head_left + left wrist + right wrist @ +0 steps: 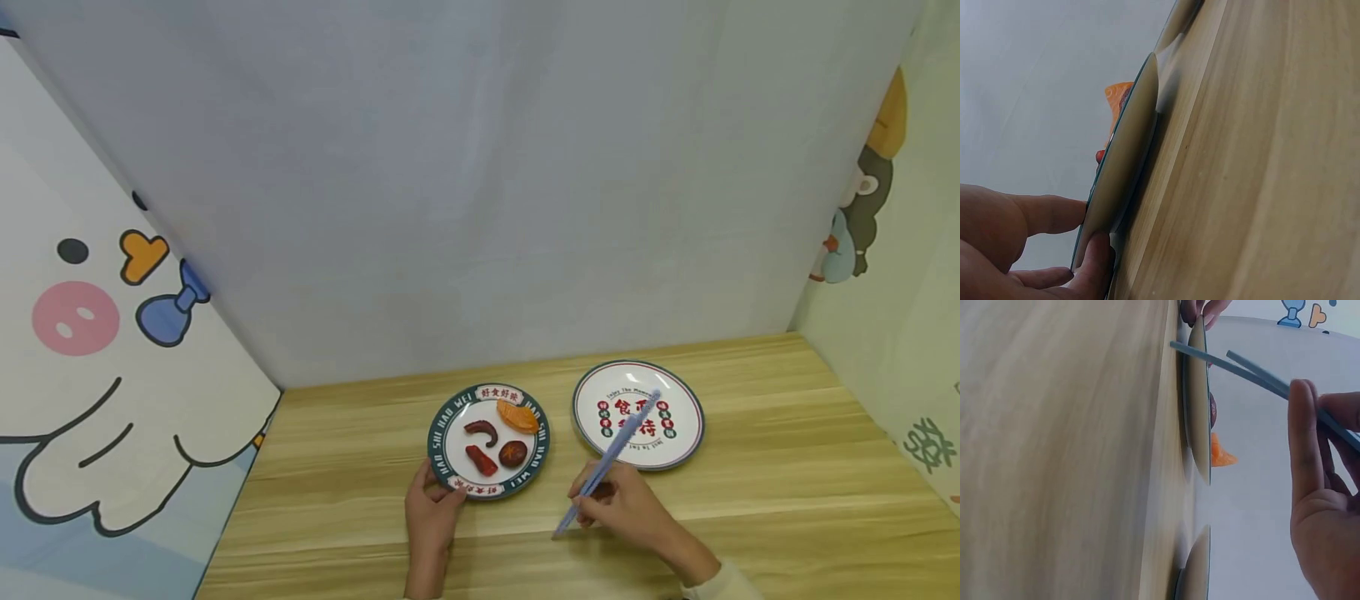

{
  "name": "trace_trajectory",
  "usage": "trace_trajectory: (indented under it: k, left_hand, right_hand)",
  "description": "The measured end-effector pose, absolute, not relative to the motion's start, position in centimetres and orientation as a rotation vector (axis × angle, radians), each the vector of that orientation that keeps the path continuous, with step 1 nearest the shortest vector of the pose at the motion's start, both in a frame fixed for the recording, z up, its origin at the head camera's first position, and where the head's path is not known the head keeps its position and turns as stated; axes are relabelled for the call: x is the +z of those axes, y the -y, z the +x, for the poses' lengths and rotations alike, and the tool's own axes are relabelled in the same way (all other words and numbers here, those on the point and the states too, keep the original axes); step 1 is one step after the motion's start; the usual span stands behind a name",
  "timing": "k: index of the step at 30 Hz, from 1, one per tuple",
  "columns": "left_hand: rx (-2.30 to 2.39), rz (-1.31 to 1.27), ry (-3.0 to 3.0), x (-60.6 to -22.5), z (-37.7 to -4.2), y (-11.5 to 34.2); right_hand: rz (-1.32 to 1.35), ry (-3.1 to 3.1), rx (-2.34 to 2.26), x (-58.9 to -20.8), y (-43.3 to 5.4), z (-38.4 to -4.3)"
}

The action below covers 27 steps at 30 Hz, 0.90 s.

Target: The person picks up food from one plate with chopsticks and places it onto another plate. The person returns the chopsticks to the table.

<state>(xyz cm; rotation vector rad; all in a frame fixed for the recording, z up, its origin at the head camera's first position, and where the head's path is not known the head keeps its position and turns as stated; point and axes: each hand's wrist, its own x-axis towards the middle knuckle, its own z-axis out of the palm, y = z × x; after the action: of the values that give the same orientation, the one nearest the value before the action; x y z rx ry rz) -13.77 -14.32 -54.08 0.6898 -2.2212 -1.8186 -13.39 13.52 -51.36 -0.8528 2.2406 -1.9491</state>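
Note:
In the head view, a green-rimmed plate (437,442) carries an orange piece of food (517,416), a dark curled piece (491,431), a red strip (482,461) and a round brown mushroom-like piece (513,454). My left hand (433,512) pinches its near-left rim, with a finger underneath in the left wrist view. Two blue chopsticks (1244,373) slant through the fingers of my right hand (626,504), their tips apart in the right wrist view. That hand is right of the food plate, with the tips low over the table.
A second, white plate (611,396) with red lettering and nothing on it sits behind my right hand. Beneath everything is the wooden table (337,500). A pale curtain (465,208) stands along its back edge, with cartoon-printed panels (150,400) at the sides.

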Motion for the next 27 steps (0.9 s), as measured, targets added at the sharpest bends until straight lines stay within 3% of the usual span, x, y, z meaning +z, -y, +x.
trace_trajectory:
  k: [27]
  left_hand:
    - [-1.823,0.691,2.217,-54.15,-13.79,14.22]
  right_hand:
    - [-0.998,-2.247,-2.217,-51.74,-12.7,-13.05]
